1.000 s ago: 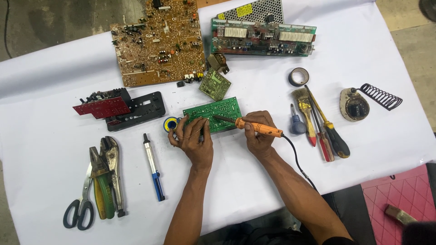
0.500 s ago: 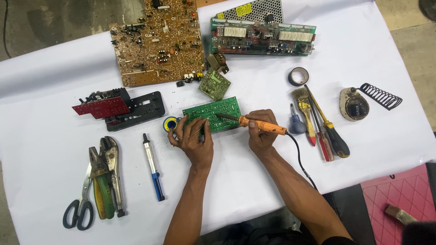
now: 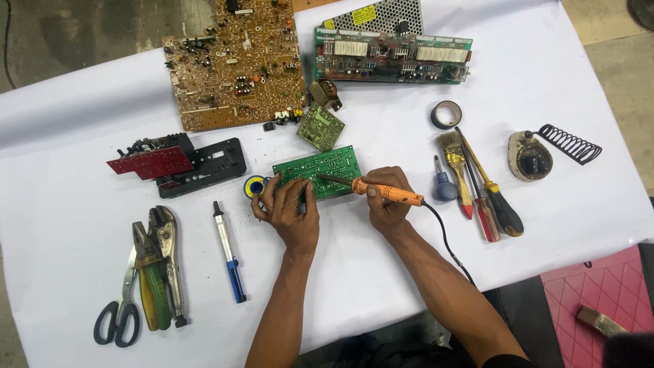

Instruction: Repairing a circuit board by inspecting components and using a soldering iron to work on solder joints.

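A green circuit board (image 3: 325,165) lies flat on the white sheet in front of me. My right hand (image 3: 387,208) grips an orange-handled soldering iron (image 3: 381,191), its dark tip resting on the board's middle. My left hand (image 3: 289,208) rests on the board's near left corner and pinches a thin strand of solder wire. A small yellow-and-blue solder spool (image 3: 255,186) sits just left of that hand. The iron's black cord (image 3: 446,238) trails back past my right forearm.
Brown board (image 3: 235,61) and green board with metal casing (image 3: 392,51) lie at the back. Small green board (image 3: 320,127), red-black module (image 3: 177,163), blue desoldering pump (image 3: 228,252), pliers and scissors (image 3: 146,276) are left. Tape roll (image 3: 446,114), brush, screwdrivers (image 3: 480,191), iron stand (image 3: 538,153) are right.
The soldering iron has shifted slightly right and its tip stays on the board. My left hand remains at the board's corner with the solder wire.
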